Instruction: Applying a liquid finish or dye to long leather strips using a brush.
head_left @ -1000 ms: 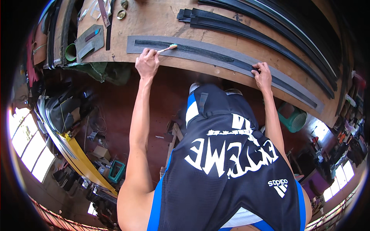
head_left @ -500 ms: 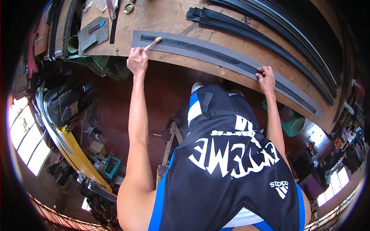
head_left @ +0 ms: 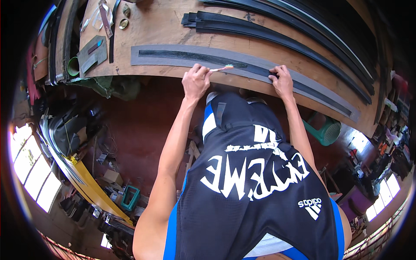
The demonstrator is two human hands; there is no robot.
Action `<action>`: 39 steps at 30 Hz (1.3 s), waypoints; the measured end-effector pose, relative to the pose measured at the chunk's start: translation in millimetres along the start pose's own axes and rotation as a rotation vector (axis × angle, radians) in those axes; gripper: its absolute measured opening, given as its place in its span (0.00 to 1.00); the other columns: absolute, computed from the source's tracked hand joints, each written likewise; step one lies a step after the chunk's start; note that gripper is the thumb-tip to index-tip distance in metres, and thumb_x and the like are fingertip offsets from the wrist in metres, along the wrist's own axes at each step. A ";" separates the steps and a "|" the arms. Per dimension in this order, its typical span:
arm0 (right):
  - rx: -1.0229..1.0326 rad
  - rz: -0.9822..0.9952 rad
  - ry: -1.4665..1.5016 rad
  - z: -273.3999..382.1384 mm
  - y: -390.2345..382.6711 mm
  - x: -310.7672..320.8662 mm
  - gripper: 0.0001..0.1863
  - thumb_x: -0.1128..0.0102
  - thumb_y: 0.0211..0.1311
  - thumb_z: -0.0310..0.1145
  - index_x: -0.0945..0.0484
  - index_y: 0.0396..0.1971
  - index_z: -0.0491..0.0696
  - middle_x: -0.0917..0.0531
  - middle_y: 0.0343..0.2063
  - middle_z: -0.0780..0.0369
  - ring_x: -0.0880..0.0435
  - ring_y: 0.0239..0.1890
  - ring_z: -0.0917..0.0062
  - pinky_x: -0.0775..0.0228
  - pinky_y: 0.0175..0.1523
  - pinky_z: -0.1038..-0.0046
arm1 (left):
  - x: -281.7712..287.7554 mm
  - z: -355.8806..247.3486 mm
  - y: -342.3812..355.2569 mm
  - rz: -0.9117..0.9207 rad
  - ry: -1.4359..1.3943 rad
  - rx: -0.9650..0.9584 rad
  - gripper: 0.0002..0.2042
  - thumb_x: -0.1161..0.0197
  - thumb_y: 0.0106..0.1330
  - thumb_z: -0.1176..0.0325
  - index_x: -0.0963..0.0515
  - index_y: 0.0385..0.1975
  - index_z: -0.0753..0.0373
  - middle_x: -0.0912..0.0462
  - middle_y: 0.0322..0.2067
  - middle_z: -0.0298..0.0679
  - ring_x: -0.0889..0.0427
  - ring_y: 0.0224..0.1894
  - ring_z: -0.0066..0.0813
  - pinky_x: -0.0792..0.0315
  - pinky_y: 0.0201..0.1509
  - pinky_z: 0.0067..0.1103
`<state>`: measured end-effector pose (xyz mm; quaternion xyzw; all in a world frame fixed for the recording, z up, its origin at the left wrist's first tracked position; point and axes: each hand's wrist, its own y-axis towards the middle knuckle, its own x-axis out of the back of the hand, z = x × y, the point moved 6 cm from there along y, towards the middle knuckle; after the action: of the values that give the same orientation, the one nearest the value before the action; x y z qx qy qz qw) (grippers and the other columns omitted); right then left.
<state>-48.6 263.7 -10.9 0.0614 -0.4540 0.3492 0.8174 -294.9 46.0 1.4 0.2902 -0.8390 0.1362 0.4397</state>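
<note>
Black strip (head_left: 173, 55) fwd of L hand (head_left: 197, 81), touching R hand (head_left: 283, 81)

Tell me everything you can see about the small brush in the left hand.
The small brush resembles a toothbrush: slim, whitish-pink handle, apparently plastic, with a small greenish-looking bristle head. The left hand grips the handle, hiding its near end. The head points right, over the long grey strip; whether the bristles touch it is unclear.
</note>
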 end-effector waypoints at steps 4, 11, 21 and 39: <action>0.020 0.013 0.041 -6.5 0.7 -0.1 0.11 0.34 0.48 0.27 0.19 0.34 0.47 0.22 0.35 0.59 0.22 0.44 0.61 0.30 0.49 0.63 | -27.4 -29.1 5.1 0.011 0.012 -0.091 0.07 0.33 0.58 0.62 0.21 0.23 0.56 0.24 0.27 0.33 0.20 0.31 0.36 0.32 0.33 0.32; 0.050 0.035 0.057 -10.6 1.4 1.2 0.10 0.34 0.48 0.27 0.20 0.34 0.47 0.22 0.36 0.60 0.22 0.45 0.61 0.30 0.49 0.63 | -53.0 -53.6 2.7 0.028 0.038 -0.103 0.08 0.34 0.58 0.62 0.23 0.24 0.57 0.25 0.30 0.35 0.21 0.31 0.37 0.31 0.32 0.33; 0.028 0.060 0.048 -9.7 2.8 3.1 0.11 0.33 0.48 0.26 0.20 0.34 0.47 0.22 0.35 0.60 0.22 0.45 0.62 0.30 0.49 0.63 | -8.3 -12.0 6.9 -0.049 0.364 -0.007 0.07 0.36 0.60 0.61 0.23 0.25 0.56 0.24 0.31 0.35 0.20 0.29 0.38 0.28 0.32 0.34; 0.013 0.054 0.034 -11.2 3.0 -0.6 0.11 0.33 0.47 0.25 0.20 0.34 0.47 0.22 0.35 0.60 0.22 0.44 0.62 0.30 0.48 0.63 | -18.8 -16.2 12.0 0.013 0.274 -0.104 0.06 0.35 0.57 0.64 0.24 0.23 0.55 0.24 0.30 0.34 0.19 0.30 0.37 0.27 0.33 0.33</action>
<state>-42.9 270.3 -18.5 0.0488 -0.4393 0.3750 0.8148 -283.2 70.2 -4.3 0.2403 -0.7789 0.1340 0.5636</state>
